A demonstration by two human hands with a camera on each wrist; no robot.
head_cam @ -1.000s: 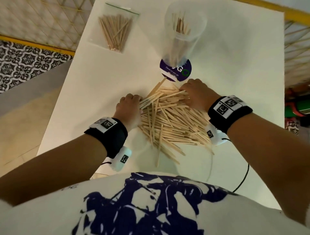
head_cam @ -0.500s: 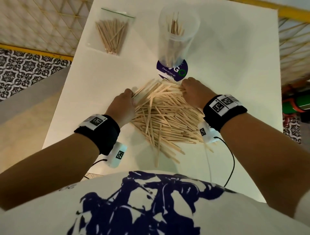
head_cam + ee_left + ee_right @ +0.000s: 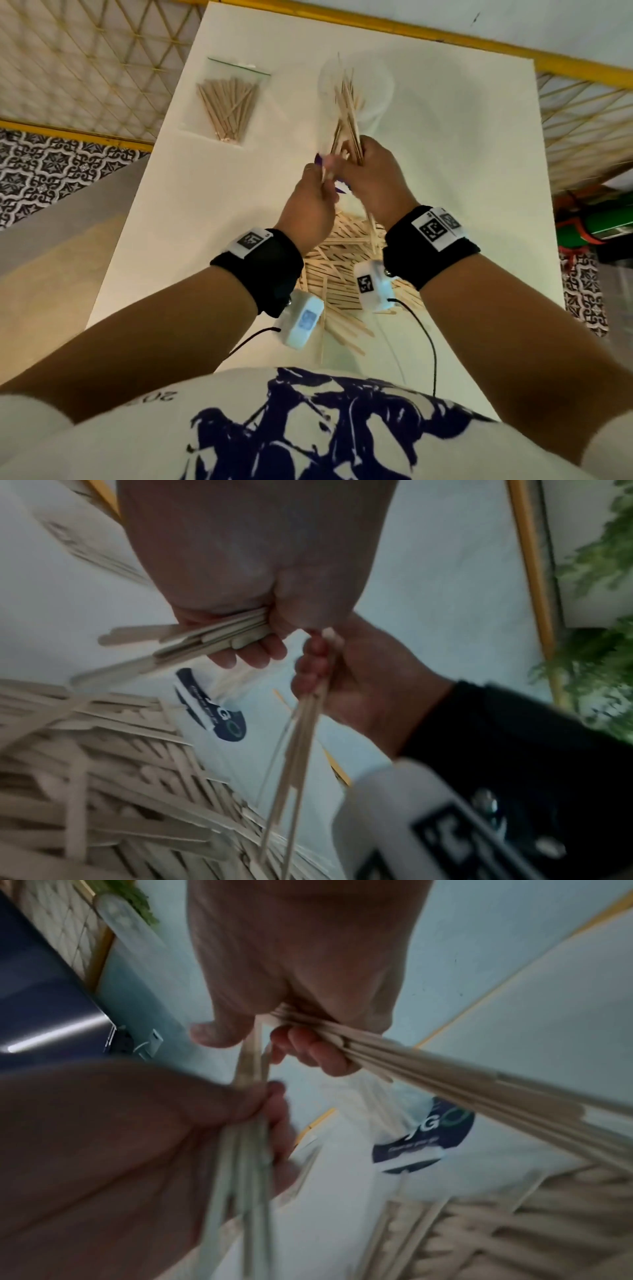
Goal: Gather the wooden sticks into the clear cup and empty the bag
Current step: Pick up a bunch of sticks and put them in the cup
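Note:
Both hands are raised above the table in front of the clear cup (image 3: 356, 92), which holds some sticks. My left hand (image 3: 313, 192) grips a bundle of flat wooden sticks (image 3: 205, 639). My right hand (image 3: 371, 171) grips another bundle (image 3: 347, 116) that points up across the cup's mouth. The two hands touch each other. A loose pile of sticks (image 3: 342, 250) lies on the white table (image 3: 462, 171) beneath my wrists. The clear zip bag (image 3: 229, 102), with several sticks inside, lies flat at the far left.
A purple round label (image 3: 219, 710) shows at the cup's foot. The table's left edge (image 3: 137, 205) drops to patterned floor tiles. A yellow rail (image 3: 411, 34) runs behind the far edge. Wrist-camera cables (image 3: 431, 342) hang near the table's front edge.
Both hands left the pile and rose toward the cup, each now gripping a bundle of sticks. The pile on the table is smaller and partly hidden by my wrists.

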